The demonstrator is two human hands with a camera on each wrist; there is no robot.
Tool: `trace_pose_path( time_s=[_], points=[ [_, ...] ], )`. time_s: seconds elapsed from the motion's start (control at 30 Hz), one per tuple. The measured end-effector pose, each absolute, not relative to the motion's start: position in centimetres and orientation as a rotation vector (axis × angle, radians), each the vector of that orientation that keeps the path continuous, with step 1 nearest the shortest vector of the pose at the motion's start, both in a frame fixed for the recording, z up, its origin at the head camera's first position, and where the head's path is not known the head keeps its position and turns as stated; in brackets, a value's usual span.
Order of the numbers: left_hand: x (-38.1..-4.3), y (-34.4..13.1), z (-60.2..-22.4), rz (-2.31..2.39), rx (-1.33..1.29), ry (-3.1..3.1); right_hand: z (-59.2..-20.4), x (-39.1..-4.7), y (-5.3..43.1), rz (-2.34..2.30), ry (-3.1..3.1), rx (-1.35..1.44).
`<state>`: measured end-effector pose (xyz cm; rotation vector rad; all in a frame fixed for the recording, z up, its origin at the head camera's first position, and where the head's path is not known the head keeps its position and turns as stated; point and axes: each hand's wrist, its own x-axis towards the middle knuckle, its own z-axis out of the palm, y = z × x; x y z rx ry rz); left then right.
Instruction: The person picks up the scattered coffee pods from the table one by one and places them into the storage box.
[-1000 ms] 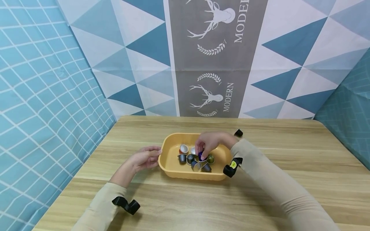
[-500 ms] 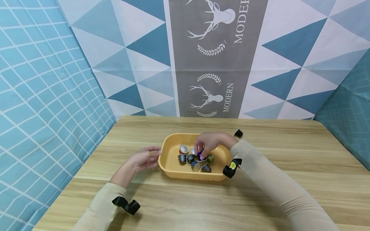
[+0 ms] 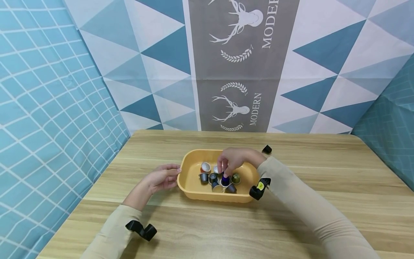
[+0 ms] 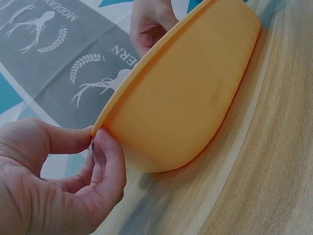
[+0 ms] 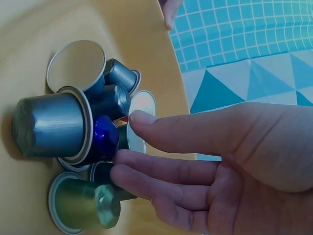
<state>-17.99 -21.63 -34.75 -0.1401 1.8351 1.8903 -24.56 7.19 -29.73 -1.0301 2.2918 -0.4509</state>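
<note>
My left hand (image 4: pixel 63 181) pinches the rim of a yellow-orange plastic tray (image 3: pixel 207 197) at its left end, thumb on top and fingers below. Inside, several coffee capsules lie in a cluster. My right hand (image 3: pixel 235 158) is over them, and its fingertips are right at the top of a dark blue capsule (image 5: pixel 105 137) standing bottom up. In the right wrist view thumb and fingers are spread apart beside that capsule. Around it lie a grey-blue capsule (image 5: pixel 51 125), a green capsule (image 5: pixel 85 203) and one with its pale lid (image 5: pixel 78 66) facing out.
The tray stands on a wooden table (image 3: pixel 207 230). At the tray's left end, more capsules lie, including a white-lidded capsule (image 3: pixel 205 167) and a dark grey capsule (image 3: pixel 204 178). A patterned wall cloth (image 3: pixel 155 72) rises behind the table's far edge.
The dark blue capsule has shifted slightly toward the tray's front and now stands upright among the others. My right fingers have come apart from around it. My left hand has stayed on the rim.
</note>
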Motion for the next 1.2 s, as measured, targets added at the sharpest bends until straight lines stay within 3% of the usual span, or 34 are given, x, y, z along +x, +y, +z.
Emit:
trace_pose_path(
  time_s=[0.47, 1.2],
  points=[
    [-18.0, -21.8, -35.1, 1.891, -0.121, 1.833, -29.1, -24.2, 8.4, -0.481, 2.306, -1.104],
    [-18.0, -21.9, -34.9, 1.892, -0.098, 1.824, -28.9, -24.6, 14.8, -0.792, 2.481, -1.189]
  ],
)
